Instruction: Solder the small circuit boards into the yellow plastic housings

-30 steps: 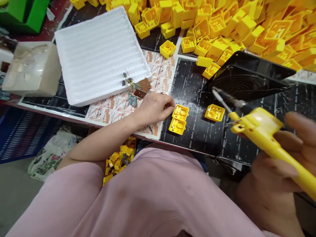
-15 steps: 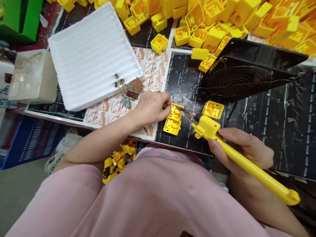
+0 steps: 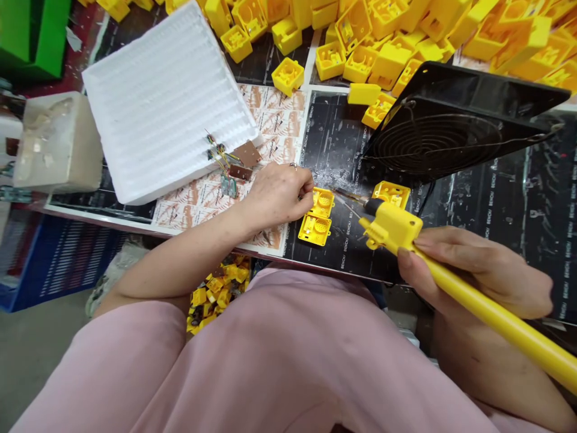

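My left hand is closed, its thumb and fingertips pinched at the left edge of a small yellow plastic case half. What the fingertips hold is hidden. Just below lies a second yellow case half, its open side up. In my right hand is a yellow soldering iron with a black collar and a thin feed tube beside its metal tip. The tip points left, close to the right side of the upper case half. Behind the iron's head sits another yellow case piece.
A black fan leans at the right, with a heap of yellow cases behind. To the left are a white foam tray, a wired circuit board and a whitish block. A blue crate stands below the table.
My right hand has drawn the soldering iron back to the right, its tip moving off the upper case half. My left hand stays nearly in place.
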Demonstrator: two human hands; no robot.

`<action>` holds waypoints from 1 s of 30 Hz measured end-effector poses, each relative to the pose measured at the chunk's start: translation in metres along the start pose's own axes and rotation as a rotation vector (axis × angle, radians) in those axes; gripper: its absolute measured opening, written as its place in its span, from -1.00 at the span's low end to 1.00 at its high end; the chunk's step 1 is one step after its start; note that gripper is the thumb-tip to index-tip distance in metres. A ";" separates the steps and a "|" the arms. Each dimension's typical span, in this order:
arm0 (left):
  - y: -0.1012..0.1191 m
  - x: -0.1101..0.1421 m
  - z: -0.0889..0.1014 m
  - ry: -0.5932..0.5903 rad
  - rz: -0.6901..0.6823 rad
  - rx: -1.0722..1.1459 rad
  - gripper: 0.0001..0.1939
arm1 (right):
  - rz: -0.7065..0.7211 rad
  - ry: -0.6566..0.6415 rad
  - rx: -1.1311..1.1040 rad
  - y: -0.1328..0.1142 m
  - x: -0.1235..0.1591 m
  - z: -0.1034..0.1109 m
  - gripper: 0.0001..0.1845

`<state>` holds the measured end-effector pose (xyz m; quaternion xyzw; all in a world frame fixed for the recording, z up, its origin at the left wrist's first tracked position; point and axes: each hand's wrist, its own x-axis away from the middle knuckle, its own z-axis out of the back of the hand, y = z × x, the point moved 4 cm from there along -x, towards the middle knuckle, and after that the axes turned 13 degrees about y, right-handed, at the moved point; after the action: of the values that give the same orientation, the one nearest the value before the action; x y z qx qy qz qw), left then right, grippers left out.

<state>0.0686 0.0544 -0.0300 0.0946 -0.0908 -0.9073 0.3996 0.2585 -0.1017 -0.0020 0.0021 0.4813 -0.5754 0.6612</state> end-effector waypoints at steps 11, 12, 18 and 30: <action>-0.002 0.007 0.006 0.062 -0.098 -0.011 -0.66 | -0.236 0.142 0.060 -0.006 0.012 0.009 -0.72; -0.003 0.009 0.006 0.094 -0.119 0.026 -0.65 | -0.274 0.141 0.107 -0.004 0.015 0.010 -0.68; -0.016 0.013 0.000 0.201 0.002 0.173 -0.75 | -0.159 0.132 0.110 0.007 0.021 0.006 -0.39; -0.015 0.022 0.005 0.000 0.036 0.314 -0.78 | 0.040 -0.058 -0.050 0.006 0.011 0.007 -0.53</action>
<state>0.0424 0.0489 -0.0312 0.1545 -0.2334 -0.8746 0.3958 0.2665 -0.1119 -0.0089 -0.0217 0.4761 -0.5497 0.6861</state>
